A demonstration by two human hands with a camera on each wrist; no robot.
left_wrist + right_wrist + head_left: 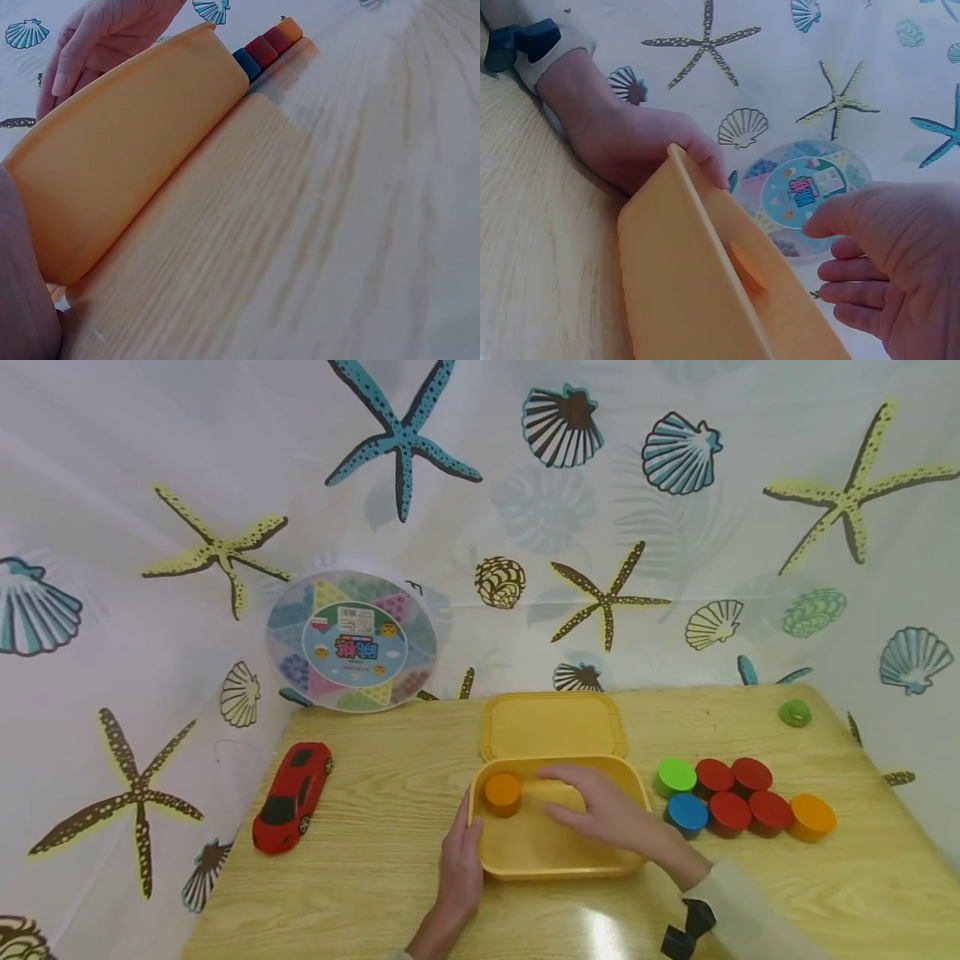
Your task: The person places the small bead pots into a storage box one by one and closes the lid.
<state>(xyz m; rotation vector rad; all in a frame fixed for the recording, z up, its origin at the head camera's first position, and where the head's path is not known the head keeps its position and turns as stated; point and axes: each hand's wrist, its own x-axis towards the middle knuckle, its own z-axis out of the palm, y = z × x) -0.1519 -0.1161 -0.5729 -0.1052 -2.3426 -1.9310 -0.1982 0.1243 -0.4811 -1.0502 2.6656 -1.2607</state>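
Note:
A yellow plastic box, rectangular with rounded corners, stands uncovered on the wooden table. My left hand holds it by its left end; the right wrist view shows that hand wrapped against the box wall. Inside, near the left end, lies an orange round block. My right hand hovers over the box's middle, thumb and fingers apart and nothing between them. In the right wrist view its loosely bent fingers are beside the rim.
Right of the box sit round blocks: a green one, a blue one, several red ones and an orange one. Behind lies a yellow lid. A red toy car, a round game box and a small green object stand farther out.

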